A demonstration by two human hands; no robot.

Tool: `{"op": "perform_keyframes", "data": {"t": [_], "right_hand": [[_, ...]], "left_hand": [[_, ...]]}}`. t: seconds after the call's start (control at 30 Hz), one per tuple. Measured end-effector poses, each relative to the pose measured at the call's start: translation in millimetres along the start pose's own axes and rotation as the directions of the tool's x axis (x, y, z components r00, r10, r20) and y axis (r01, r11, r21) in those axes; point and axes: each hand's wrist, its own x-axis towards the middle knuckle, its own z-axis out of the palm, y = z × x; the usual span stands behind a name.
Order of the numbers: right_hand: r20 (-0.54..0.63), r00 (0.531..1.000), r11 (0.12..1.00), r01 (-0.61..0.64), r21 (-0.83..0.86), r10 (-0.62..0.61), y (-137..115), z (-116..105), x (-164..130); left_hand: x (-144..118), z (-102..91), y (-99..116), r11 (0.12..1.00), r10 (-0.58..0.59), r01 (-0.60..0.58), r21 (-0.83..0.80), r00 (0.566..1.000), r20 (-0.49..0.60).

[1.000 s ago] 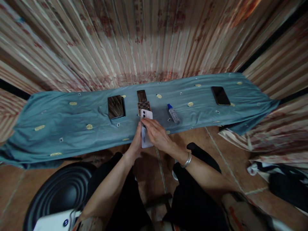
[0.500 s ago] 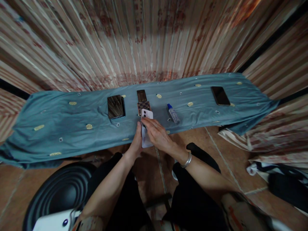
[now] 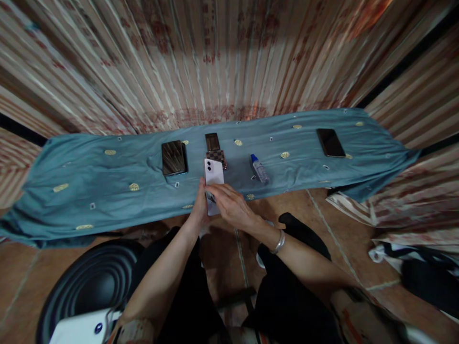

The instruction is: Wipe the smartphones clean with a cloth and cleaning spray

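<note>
1. The pale phone (image 3: 214,173) is sitting in the person's grasp at the near edge of the cloth, back side up, two dark lenses showing at its far end; it is overlapping the checkered piece (image 3: 214,155) in view (touching or apart, cannot tell).
2. The left hand (image 3: 199,206) is holding the pale phone along its left edge, thumb pointing forward.
3. The right hand (image 3: 231,203) is reaching across the phone's back, fingers bent and narrow together; a small dark item (image 3: 211,196) is showing at the fingertips (too small to name; cannot tell if it is being pinched); a silver bracelet (image 3: 278,241) is circling that wrist.
4. A dark flat case (image 3: 212,142) is lying just beyond the checkered piece; a blue-capped bottle (image 3: 260,171) is lying to the right; a dark stack (image 3: 173,157) is resting to the left; a black phone (image 3: 330,142) is lying well off right.
5. The blue-green cloth (image 3: 107,181) is bearing these; a striped curtain (image 3: 229,67) is hanging behind; a black ridged stool (image 3: 64,282) is standing lower left.
</note>
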Motion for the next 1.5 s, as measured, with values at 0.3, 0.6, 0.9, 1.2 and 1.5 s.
{"op": "perform_keyframes", "data": {"t": [0.3, 0.6, 0.9, 1.2, 1.5], "right_hand": [[-0.09, 0.995, 0.998, -0.051, -0.032, 0.048, 14, -4, 2], [-0.005, 1.0, 1.0, -0.008, -0.017, 0.008, 3, 2, 0], [-0.087, 0.99, 0.994, -0.109, 0.005, 0.109, 5, 7, 5], [-0.169, 0.976, 0.988, -0.148, -0.048, 0.138, 20, 11, 18], [-0.046, 0.999, 0.998, -0.029, -0.052, 0.026, 1, 16, 17]], "left_hand": [[-10, 17.9, -7, 0.998, -0.035, 0.031, -0.047, 0.995, -0.088], [-3, 5.8, 2, 0.997, -0.04, 0.034, -0.074, 0.996, -0.085], [4, 9.1, 12, 0.987, -0.008, -0.002, -0.158, 0.998, -0.064], [-2, 25.8, 17, 0.97, 0.007, -0.031, -0.24, 0.995, -0.101], [8, 3.6, 23, 0.971, -0.02, -0.002, -0.239, 0.996, -0.09]]}}
